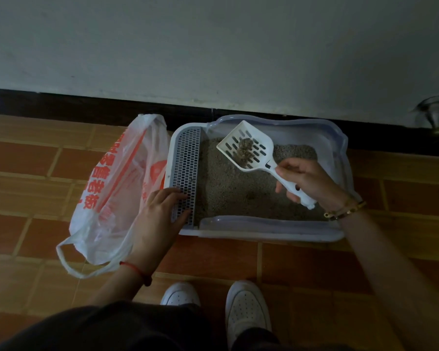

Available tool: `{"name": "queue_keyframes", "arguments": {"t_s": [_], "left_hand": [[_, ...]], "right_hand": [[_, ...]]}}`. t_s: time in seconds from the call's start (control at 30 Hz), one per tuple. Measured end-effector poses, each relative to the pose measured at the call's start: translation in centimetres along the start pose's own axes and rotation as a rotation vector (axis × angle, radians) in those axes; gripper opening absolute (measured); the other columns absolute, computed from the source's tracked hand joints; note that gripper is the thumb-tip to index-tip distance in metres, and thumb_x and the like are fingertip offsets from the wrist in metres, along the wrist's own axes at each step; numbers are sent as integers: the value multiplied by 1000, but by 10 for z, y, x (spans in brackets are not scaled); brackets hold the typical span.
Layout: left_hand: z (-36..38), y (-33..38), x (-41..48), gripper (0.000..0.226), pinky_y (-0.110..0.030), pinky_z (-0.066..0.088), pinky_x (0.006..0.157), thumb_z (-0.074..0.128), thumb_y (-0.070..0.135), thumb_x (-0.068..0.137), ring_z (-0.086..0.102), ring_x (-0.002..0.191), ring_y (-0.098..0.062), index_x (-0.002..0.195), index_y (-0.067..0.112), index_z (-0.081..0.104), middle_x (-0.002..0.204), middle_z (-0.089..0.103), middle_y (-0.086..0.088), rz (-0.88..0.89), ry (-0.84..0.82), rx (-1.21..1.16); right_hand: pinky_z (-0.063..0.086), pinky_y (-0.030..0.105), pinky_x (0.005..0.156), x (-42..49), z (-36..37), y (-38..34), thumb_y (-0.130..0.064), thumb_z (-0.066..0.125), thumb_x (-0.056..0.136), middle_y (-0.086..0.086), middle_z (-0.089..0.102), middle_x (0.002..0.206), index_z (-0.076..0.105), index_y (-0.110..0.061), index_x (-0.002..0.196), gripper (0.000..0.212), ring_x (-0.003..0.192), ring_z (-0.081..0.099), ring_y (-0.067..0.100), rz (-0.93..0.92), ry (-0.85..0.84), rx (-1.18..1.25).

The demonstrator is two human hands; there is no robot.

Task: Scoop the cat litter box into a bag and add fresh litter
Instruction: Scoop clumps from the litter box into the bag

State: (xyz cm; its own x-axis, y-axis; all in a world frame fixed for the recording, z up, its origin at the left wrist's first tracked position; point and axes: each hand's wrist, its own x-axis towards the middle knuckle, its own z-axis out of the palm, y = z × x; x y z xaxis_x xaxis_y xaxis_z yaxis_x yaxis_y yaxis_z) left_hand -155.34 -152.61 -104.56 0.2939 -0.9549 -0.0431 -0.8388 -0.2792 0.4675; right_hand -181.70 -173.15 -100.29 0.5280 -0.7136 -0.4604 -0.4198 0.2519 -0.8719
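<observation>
My right hand point(305, 179) grips the scoop point(249, 148) by its stiff handle above the litter box point(264, 234); clumps point(244, 150) sit loose (keep it level). My left hand point(160, 211) rests flat on its grate point(186, 171).

A single wide-angle view, worn on the person's head, looks forward and steeply down at the tiled floor point(314, 269). The person's shoes point(246, 310) and dark clothing point(112, 330) fill the near edge. The wall point(213, 46) and its dark skirting point(86, 105) close the far side. The litter box point(264, 234) sits close, mid-frame, with the bag point(117, 178) to its left. Straight lines bow toward the edges.
</observation>
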Motion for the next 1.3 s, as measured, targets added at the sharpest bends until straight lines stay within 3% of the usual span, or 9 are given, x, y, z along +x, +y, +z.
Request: {"name": "queue_keyframes", "arguments": {"t_s": [0.23, 0.33, 0.43, 0.67, 0.77, 0.87, 0.97, 1.17, 1.3], "left_hand": [[-7, -2, -1, 22, -37, 52, 89, 60, 23, 93, 57, 112, -22, 112, 16, 67, 120, 63, -5, 24, 99, -72], [-24, -10, 0, 19, -33, 46, 88, 66, 13, 88, 55, 111, -25, 107, 14, 68, 116, 63, -8, -35, 223, 10], [-46, -28, 2, 25, -40, 42, 93, 69, 10, 84, 49, 114, -30, 108, 15, 68, 121, 58, -9, -167, 302, 142], [-71, -63, 0, 36, -64, 34, 105, 80, 19, 73, 29, 135, -41, 107, 28, 70, 147, 38, -10, -365, 92, 290], [-73, -72, -3, 40, -64, 31, 108, 76, 14, 78, 28, 138, -38, 114, 29, 68, 150, 35, -9, -390, 83, 279], [-76, -81, -4, 54, -58, 39, 107, 65, -2, 83, 35, 136, -35, 130, 24, 59, 150, 38, -8, -429, 119, 177], [-80, -88, -3, 60, -47, 47, 104, 58, -11, 84, 44, 132, -30, 138, 16, 52, 145, 45, -10, -429, 192, 92], [-92, -87, -1, 41, -26, 52, 87, 54, -5, 92, 59, 108, -19, 130, 10, 59, 130, 58, -10, -423, 389, -74], [-92, -87, -1, 42, -31, 55, 87, 56, -5, 91, 59, 105, -18, 129, 11, 60, 125, 61, -8, -421, 424, -128]], "right_hand": [[37, 26, 41, 1, 11, -7, -16, 55, 96, 15, 66, 69, 63, -2, 98, 17, 40, 46, 22, -38, -27, -32], [38, 26, 39, 0, 18, -16, -17, 54, 96, 15, 67, 70, 63, -5, 99, 16, 42, 47, 21, -62, -62, -48], [38, 25, 38, 1, 30, -28, -16, 53, 96, 15, 67, 71, 63, -5, 100, 16, 42, 48, 20, -88, -111, -74], [39, 24, 38, 13, 72, -52, -18, 54, 96, 18, 67, 73, 62, -3, 101, 18, 46, 47, 25, -108, -244, -127], [40, 26, 40, 23, 91, -59, -20, 55, 95, 17, 67, 72, 63, -4, 101, 19, 47, 48, 25, -122, -300, -165], [41, 29, 41, 36, 109, -65, -21, 56, 95, 17, 67, 71, 64, -6, 98, 17, 47, 49, 26, -143, -336, -216], [43, 29, 43, 49, 128, -73, -21, 56, 95, 14, 69, 69, 63, -6, 95, 17, 47, 51, 25, -178, -350, -318], [47, 20, 46, 82, 168, -85, -32, 56, 94, 2, 68, 67, 60, -19, 88, 14, 48, 60, 5, -335, -292, -681], [44, 22, 48, 86, 190, -94, -35, 49, 96, -6, 60, 74, 53, -25, 96, 11, 59, 59, 9, -596, -199, -1151]]}}
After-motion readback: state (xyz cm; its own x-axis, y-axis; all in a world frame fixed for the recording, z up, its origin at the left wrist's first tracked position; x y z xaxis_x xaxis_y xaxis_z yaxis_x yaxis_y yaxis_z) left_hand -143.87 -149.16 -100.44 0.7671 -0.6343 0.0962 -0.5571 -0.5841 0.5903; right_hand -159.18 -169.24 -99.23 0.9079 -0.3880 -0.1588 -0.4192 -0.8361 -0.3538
